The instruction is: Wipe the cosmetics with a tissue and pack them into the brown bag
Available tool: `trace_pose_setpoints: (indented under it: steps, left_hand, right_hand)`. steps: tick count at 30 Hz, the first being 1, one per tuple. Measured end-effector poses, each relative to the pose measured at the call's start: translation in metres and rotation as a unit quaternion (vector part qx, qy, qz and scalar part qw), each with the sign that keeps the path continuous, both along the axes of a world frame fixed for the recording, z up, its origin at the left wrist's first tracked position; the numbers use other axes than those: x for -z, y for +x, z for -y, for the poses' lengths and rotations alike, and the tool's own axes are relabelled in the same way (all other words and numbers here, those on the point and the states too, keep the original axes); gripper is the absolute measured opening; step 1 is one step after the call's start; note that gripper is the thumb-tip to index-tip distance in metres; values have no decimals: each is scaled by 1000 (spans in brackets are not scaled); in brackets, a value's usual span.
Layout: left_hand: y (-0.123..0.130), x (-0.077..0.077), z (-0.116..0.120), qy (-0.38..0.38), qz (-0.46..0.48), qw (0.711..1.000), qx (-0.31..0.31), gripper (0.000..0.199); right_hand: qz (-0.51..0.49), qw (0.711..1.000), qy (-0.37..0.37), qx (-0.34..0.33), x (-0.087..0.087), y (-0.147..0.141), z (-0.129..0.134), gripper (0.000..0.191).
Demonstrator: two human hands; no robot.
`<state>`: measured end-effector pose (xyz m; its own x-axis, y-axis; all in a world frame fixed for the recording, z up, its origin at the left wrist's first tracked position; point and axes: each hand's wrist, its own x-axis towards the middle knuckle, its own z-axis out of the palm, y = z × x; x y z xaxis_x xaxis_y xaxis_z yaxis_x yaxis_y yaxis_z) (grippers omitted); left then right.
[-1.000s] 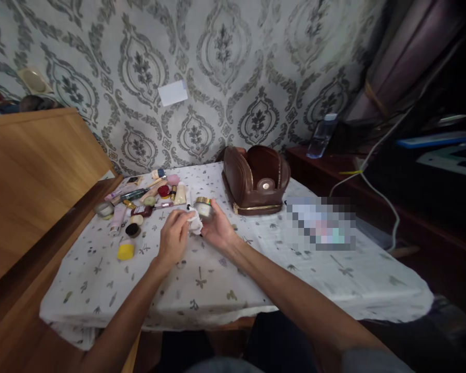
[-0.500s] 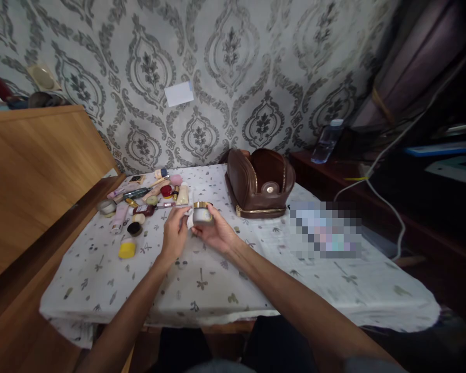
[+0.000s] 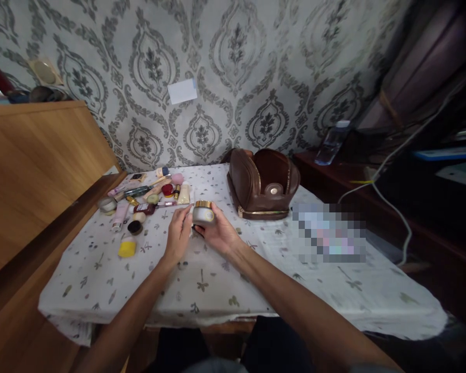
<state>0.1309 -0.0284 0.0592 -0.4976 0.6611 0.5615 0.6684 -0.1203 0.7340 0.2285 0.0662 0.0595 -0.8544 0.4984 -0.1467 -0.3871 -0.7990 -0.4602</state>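
Note:
My right hand (image 3: 221, 232) holds a cream jar (image 3: 204, 214) with a gold lid and a pale, frosted body, upright above the table. Close on its left side is my left hand (image 3: 178, 233), fingers curled around a white tissue (image 3: 192, 226) that is mostly hidden. Left of my hands lie a black round lid (image 3: 134, 228), a yellow-and-white container (image 3: 127, 247) and a pink tube (image 3: 119, 216). Behind them are a red jar (image 3: 168, 190) and a cream-coloured tube (image 3: 184, 194).
A brown leather toiletry bag (image 3: 262, 184) stands unzipped at the back of the table. To its right lies a blurred-out flat item (image 3: 330, 233). A wooden panel (image 3: 42, 155) borders the left side. A clear bottle (image 3: 332, 142) and a white cable (image 3: 396, 220) are at the right.
The jar has turned slightly in my right hand, showing more of its front label. Less of the white tissue shows beside my left hand. The view has shifted a little.

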Motion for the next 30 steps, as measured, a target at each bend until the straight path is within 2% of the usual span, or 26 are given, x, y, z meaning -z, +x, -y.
trace_pose_setpoints:
  steps: [6,14,18,22,26,30]
  left_hand:
    - [-2,-6,-2,10,101,995,20,45]
    - [-9,13,-5,-4,173,985,15,41]
    - [-10,8,-5,3,134,991,24,36]
    - [-15,-3,-8,14,69,997,29,34]
    - [-23,-15,-14,14,9,999,47,32]
    - [-26,-23,-18,20,-56,996,61,28]
  right_hand:
    - [-34,999,22,-27,-3,4,0,19]
    - [-37,999,1,-1,1,2,-6,26]
    - [-15,999,30,19,3,0,-8,26]
    - [0,993,108,46,3,0,-9,27]
    - [34,979,175,100,0,1,-12,30]
    - [58,969,204,128,-4,3,-14,42]
